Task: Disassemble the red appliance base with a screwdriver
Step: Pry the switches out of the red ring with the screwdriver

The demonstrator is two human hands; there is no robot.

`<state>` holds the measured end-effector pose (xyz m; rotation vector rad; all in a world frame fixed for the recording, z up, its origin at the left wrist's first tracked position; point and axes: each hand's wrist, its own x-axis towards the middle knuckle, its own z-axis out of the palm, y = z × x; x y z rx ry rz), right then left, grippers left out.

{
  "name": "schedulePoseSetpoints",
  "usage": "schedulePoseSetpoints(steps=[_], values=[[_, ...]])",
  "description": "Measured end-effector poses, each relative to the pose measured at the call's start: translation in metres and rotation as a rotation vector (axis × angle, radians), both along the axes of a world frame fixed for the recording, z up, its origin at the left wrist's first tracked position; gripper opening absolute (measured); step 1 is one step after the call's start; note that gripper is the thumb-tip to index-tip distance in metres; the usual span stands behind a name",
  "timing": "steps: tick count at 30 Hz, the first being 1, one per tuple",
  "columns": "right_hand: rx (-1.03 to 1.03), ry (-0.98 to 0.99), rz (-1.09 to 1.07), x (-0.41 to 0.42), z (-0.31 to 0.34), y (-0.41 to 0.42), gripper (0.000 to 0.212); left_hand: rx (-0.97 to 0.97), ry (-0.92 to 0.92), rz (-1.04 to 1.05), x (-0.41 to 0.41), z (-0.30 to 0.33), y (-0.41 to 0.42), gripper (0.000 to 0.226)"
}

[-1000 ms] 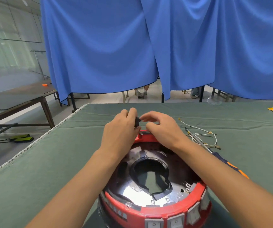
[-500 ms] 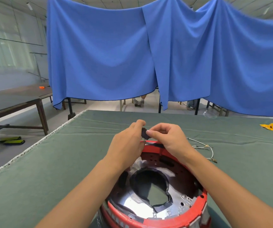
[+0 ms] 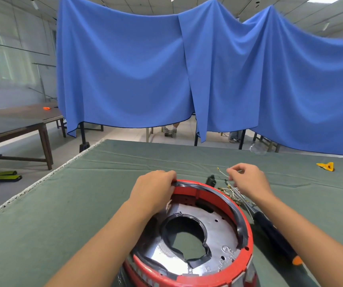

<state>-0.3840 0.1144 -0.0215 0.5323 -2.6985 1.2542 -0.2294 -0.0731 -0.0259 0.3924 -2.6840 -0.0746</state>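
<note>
Round red plastic appliance base (image 3: 189,241) sits bottom centre on the green-cloth table (image 3: 67,204), left hand (image 3: 153,190) fingers curled over its far rim, right hand (image 3: 249,181) hovering loosely curled, holding nothing, above the wire bundle (image 3: 233,192), dark-handled screwdriver (image 3: 274,235) lying lower right.

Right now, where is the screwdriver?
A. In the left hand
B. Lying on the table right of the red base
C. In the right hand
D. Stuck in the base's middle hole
B: the screwdriver lies on the table beside the red base, under the right forearm, in neither hand.
</note>
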Motion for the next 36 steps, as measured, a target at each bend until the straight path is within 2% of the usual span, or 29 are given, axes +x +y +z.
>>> schedulePoseSetpoints(steps=[2,7,11,14,18,21,24,26,28,30,31,33,36], values=[[0.158,0.035,-0.04,0.005,-0.003,0.01,0.013,-0.003,-0.006,0.007,0.0,0.001,-0.002,0.021],[0.535,0.043,-0.126,0.027,-0.015,0.049,0.037,-0.005,-0.044,0.057,-0.003,0.009,-0.017,0.025],[0.677,0.015,-0.174,0.041,-0.029,0.069,0.027,0.124,-0.028,0.054,-0.002,0.016,-0.021,0.031],[0.656,-0.007,-0.208,0.045,-0.028,0.071,0.024,0.067,0.02,-0.004,0.001,0.025,-0.004,0.032],[0.548,0.045,-0.208,0.051,-0.024,0.064,0.027,0.071,0.047,-0.074,0.011,0.043,0.045,0.022],[0.481,0.113,-0.18,0.058,-0.019,0.057,0.029,0.149,-0.098,-0.098,0.018,0.052,0.082,0.029],[0.338,0.158,-0.105,0.063,-0.018,0.051,0.026,0.033,-0.261,-0.144,0.025,0.045,0.11,0.045],[0.193,0.17,-0.032,0.066,-0.018,0.05,0.022,-0.008,-0.312,-0.17,0.028,0.035,0.118,0.045],[0.101,0.18,0.101,0.068,-0.02,0.049,0.025,0.036,-0.342,-0.186,0.029,0.027,0.118,0.042],[-0.094,0.11,0.24,0.072,-0.02,0.044,0.021,0.058,-0.349,-0.173,0.027,0.026,0.113,0.043],[-0.197,0.072,0.281,0.073,-0.02,0.041,0.027,0.045,-0.348,-0.156,0.026,0.027,0.108,0.043],[-0.391,0.005,0.312,0.073,-0.016,0.033,0.037,-0.005,-0.345,-0.114,0.024,0.029,0.097,0.042],[-0.743,-0.159,0.34,0.074,-0.001,0.021,0.038,-0.026,-0.29,-0.07,0.021,0.026,0.074,0.032]])
